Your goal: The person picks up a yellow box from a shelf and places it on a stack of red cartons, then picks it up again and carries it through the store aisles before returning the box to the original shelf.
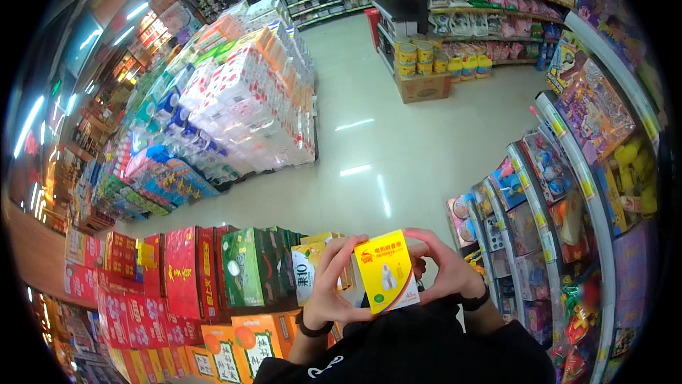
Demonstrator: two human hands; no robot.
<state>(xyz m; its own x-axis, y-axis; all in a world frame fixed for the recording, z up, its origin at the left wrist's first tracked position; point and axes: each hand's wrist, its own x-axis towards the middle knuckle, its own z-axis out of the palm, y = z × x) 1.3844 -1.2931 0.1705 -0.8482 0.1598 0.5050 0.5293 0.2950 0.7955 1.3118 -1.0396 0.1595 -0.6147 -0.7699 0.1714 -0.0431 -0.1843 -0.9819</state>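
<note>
Holding a small yellow-and-white box in mid-air, supported by the hands alone, with its printed front turned up toward the head view. Gripping on two sides: left hand closed along the left edge, thumb near the lower left corner; right hand closed about the opposite edge, near the upper and lower right corners. Impossible to tell how far the curled fingers behind bear on the back.

Looks like a step of steadying the box and viewing its front. Next to the left hand, at the right edge of the gift-box display, a white-and-yellow carton, then a green box. Off to the right, apart from the right hand, a toy shelf with curved front edges.

Calls next, probably, for an even, light pinch; for any turning, loosening just one hand.
</note>
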